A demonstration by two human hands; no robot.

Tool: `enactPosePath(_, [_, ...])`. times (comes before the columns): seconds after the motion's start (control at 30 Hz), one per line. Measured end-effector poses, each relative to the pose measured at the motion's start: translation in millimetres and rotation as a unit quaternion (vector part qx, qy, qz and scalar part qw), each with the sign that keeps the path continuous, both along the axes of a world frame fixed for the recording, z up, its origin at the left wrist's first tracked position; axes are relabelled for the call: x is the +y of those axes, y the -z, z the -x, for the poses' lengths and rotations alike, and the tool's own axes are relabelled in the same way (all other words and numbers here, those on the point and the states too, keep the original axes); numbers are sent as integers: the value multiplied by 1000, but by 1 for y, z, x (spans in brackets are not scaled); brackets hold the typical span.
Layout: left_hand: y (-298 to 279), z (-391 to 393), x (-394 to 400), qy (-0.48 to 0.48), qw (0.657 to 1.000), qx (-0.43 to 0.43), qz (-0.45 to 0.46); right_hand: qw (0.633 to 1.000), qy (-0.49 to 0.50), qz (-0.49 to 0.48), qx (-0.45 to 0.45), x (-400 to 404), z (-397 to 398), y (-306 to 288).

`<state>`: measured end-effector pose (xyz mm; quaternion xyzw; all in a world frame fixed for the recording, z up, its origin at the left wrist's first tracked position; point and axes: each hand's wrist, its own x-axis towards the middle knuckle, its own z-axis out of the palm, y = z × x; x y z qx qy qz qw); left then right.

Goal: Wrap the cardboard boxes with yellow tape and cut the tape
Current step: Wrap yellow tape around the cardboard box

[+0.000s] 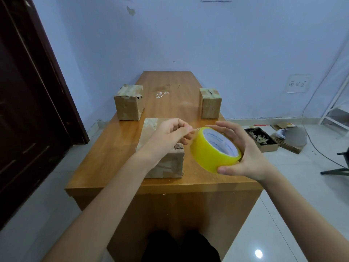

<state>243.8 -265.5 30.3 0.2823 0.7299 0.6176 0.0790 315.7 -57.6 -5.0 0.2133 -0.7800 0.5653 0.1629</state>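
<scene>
My right hand grips a yellow tape roll with a white core, held above the near right part of the wooden table. My left hand pinches the tape's loose end at the roll's top edge. Under my left hand a cardboard box lies on the table, partly hidden by my wrist. Two more cardboard boxes stand farther back, one at the left and one at the right.
A dark door stands to the left of the table. On the floor at the right lie an open box of scraps, flattened cardboard, a cable and a white rack.
</scene>
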Motion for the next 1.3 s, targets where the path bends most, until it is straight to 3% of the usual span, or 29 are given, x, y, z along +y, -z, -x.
enactPosePath(0.17, [0, -3, 4, -22, 998, 22, -59, 1000, -11, 22, -12, -3, 1, 0])
enactPosePath(0.5, [5, -12, 17, -84, 978, -16, -192, 995, -8, 91, -47, -5, 3, 14])
enactPosePath(0.77, [3, -26, 13, -111, 964, 43, -239, 987, -23, 150, -56, -12, 4, 19])
enactPosePath(1.03, [-4, -36, -6, -165, 952, 145, -215, 990, 24, 136, 36, -20, 5, 20])
enactPosePath(1.2, [-2, -27, -6, -122, 989, 27, -82, 990, 24, 112, 82, -25, 3, 21])
enactPosePath(1.3, [-3, -26, -4, -118, 991, 64, -6, 990, 19, 106, 88, -26, 3, 23])
